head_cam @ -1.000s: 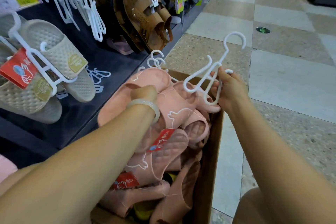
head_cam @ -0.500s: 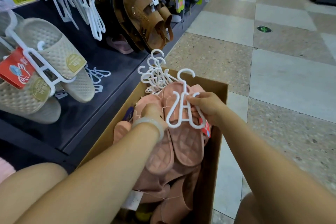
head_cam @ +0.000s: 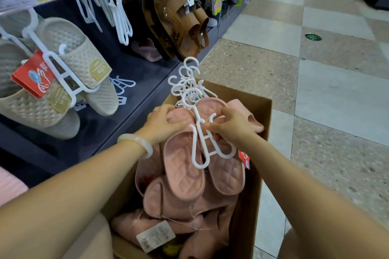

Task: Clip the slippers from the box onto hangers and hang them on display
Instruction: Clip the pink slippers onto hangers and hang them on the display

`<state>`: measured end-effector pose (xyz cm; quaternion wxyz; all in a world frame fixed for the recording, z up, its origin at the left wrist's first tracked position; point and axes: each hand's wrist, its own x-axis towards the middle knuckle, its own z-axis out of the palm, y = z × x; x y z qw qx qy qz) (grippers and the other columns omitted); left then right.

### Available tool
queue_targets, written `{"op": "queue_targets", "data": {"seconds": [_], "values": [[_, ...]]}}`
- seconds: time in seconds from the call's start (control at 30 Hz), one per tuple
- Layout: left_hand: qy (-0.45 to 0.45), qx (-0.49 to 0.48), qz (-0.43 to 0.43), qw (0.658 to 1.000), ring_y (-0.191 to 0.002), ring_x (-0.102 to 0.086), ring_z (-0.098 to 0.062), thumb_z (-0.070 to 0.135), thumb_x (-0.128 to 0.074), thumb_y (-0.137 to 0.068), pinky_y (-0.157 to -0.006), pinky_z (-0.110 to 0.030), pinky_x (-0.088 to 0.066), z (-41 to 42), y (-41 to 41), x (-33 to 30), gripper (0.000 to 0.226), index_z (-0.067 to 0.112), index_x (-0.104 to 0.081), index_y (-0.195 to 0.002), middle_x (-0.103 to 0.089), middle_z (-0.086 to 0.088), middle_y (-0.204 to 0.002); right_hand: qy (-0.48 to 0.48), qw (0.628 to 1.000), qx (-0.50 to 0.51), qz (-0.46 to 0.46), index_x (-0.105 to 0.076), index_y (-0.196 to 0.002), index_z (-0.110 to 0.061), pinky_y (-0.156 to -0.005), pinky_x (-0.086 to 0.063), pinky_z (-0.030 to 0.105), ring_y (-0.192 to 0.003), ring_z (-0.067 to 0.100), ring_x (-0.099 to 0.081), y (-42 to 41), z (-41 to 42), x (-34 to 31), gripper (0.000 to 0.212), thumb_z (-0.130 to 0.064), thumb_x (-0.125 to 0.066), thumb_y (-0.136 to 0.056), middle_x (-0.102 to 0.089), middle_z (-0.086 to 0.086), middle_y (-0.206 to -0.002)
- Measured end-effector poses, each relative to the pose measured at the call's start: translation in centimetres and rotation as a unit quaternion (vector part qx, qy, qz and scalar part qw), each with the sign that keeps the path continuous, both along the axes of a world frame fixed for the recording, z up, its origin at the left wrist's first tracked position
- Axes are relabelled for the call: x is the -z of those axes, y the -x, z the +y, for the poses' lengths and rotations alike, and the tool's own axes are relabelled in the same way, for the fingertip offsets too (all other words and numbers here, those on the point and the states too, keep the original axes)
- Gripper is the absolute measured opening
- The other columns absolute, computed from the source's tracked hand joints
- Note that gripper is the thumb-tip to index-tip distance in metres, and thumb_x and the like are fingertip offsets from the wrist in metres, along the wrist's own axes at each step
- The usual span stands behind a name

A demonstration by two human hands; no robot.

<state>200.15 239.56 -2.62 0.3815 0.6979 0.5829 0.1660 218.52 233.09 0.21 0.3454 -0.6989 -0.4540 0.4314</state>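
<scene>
- Resting soles-up at the top of the cardboard box (head_cam: 255,174), a pair of pink slippers (head_cam: 185,172) lies side by side on a heap of the same kind, with a white hanger (head_cam: 200,143) laid along the seam between them.
- Right hand (head_cam: 229,126): its grip is pinched on the hanger's upper stem, just below the hook.
- Left hand (head_cam: 162,124): fingers curled over the toe end of the left slipper, steadying it.
- Judged step: seating the hanger's lower prongs onto both slippers. Doing it well calls for keeping the pair level and pressing each prong fully home.
- Spare hangers (head_cam: 187,84) stand tangled at the box's far end.
- Beige slippers (head_cam: 69,73) and brown sandals (head_cam: 179,19) already hang on the display rack beyond.
</scene>
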Motion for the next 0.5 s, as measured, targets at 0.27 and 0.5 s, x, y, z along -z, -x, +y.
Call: {"op": "queue_targets", "data": {"seconds": [0.27,0.5], "values": [[0.05,0.094,-0.052,0.993,-0.113,-0.053,-0.011,0.055,-0.067,-0.075,-0.103,-0.033,-0.04,1.0,-1.7,1.3,0.037,0.029,-0.067,-0.102,-0.058,0.007,-0.119,-0.001,0.998,-0.003,-0.058,-0.05,-0.101,-0.011,-0.046,-0.047,0.027,-0.05,0.016,-0.057,0.7,0.3,1.3,0.032,-0.019,-0.071,-0.079,-0.062,0.004,-0.065],[0.046,0.128,-0.05,0.989,-0.106,-0.047,-0.004,0.04,-0.071,-0.079,-0.098,-0.026,-0.035,0.5,-1.4,1.3,0.039,0.025,-0.059,-0.113,-0.049,0.013,-0.108,-0.027,0.999,0.039,-0.006,-0.049,-0.099,-0.012,-0.038,-0.046,0.021,-0.038,0.007,-0.055,0.9,0.1,1.4,0.03,-0.02,-0.07,-0.081,-0.061,0.004,-0.063]]}}
